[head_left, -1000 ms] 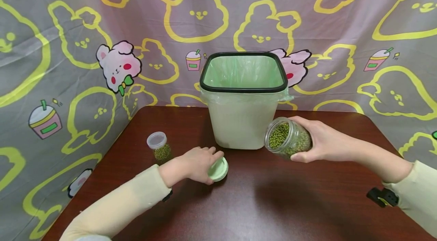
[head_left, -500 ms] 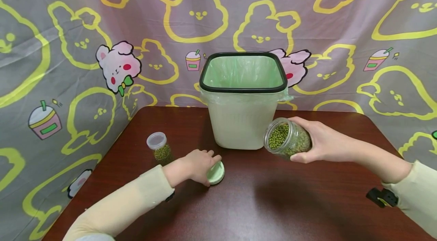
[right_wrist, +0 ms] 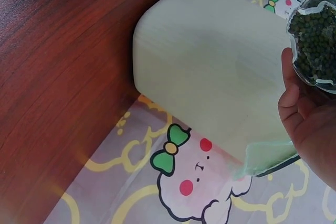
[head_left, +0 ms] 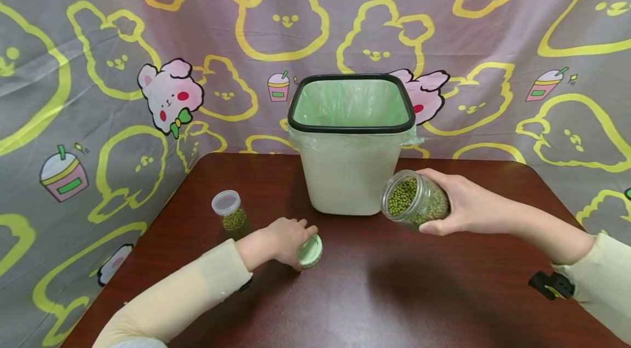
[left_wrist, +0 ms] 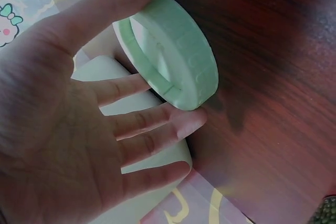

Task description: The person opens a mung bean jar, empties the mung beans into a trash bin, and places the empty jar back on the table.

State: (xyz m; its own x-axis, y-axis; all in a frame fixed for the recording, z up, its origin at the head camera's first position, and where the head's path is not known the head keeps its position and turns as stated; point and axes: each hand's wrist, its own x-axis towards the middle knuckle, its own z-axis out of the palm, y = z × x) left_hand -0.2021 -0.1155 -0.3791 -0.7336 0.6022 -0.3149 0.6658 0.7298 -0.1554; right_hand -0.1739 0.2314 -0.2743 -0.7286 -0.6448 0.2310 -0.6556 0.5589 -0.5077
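My left hand [head_left: 286,239] pinches a pale green round jar lid [head_left: 310,251] by its rim, between thumb and fingers. In the left wrist view the lid [left_wrist: 176,51] stands on edge, tilted, close over the table; whether it touches the wood I cannot tell. At the right, my right hand [head_left: 457,203] grips a clear jar [head_left: 418,200] of green mung beans, raised and tilted with its uncapped mouth toward the left. The right wrist view shows only the end of this jar [right_wrist: 315,45] and part of the hand [right_wrist: 315,124].
A pale waste bin [head_left: 352,170] with a black rim and green liner stands at the back middle of the brown table [head_left: 355,293]. Left of it, beside my left forearm, is a smaller clear jar [head_left: 234,222] of green beans with a translucent lid. Patterned cloth [head_left: 315,24] hangs behind.
My left hand has shifted slightly left and toward me with the lid. The right hand and its jar have barely moved.
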